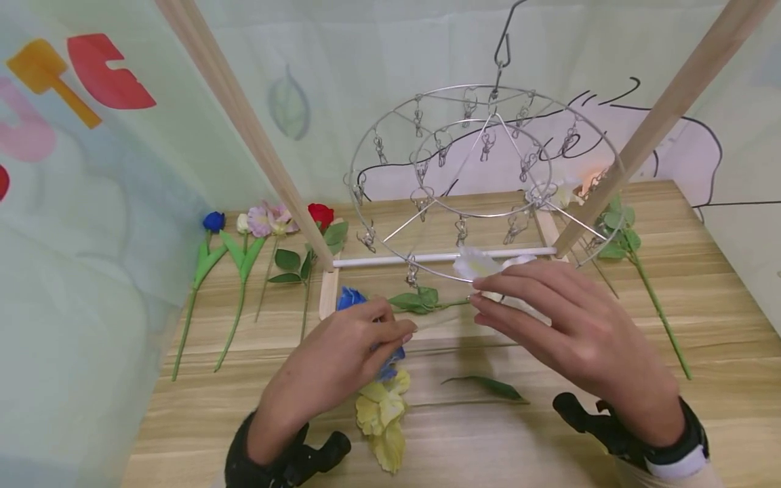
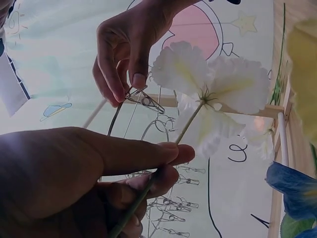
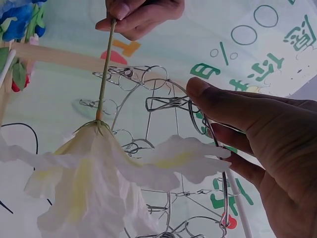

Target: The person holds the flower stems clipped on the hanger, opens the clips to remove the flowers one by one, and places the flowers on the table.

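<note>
My left hand pinches the thin green stem of a white artificial flower between thumb and fingertips. The white flower has ruffled petals with yellow centres and hangs upside down beside a round wire clip hanger. On the hanger's rim, my right hand pinches the handle end of a small metal clip between thumb and fingers. The flower's stem stands apart from this clip in the right wrist view. Below my left hand lie a blue flower and a yellow flower.
A wooden frame with a white crossbar surrounds the hanger. Several flowers, including a red rose and a small blue bloom, lie at left. A long green stem lies at right, a loose leaf in front.
</note>
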Available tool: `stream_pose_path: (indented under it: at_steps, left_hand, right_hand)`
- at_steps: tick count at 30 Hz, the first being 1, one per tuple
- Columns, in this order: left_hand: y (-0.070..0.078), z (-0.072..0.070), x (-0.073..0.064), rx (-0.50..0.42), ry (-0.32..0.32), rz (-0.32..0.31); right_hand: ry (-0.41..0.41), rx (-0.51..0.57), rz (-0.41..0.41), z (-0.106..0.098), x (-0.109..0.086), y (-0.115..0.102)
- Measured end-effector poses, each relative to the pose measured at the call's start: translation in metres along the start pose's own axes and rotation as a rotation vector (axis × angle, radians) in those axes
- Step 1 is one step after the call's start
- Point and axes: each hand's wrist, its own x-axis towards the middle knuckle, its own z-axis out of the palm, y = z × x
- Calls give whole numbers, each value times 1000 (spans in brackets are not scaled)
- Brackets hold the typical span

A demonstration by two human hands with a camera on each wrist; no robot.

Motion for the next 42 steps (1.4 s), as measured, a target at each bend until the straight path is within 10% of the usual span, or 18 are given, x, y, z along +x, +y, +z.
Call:
stream_pose_path:
  at_steps: [23, 32, 42]
  left_hand:
    - [2, 8, 2, -45, -259, 91]
    - [8, 14, 6, -58, -223, 181]
    - [13, 24, 8, -86, -96, 267]
  right_hand:
    - [-3, 150, -14, -2, 2, -15]
    - [-384, 227, 125, -6, -11, -22]
    - [-398, 174, 166, -8, -18, -21]
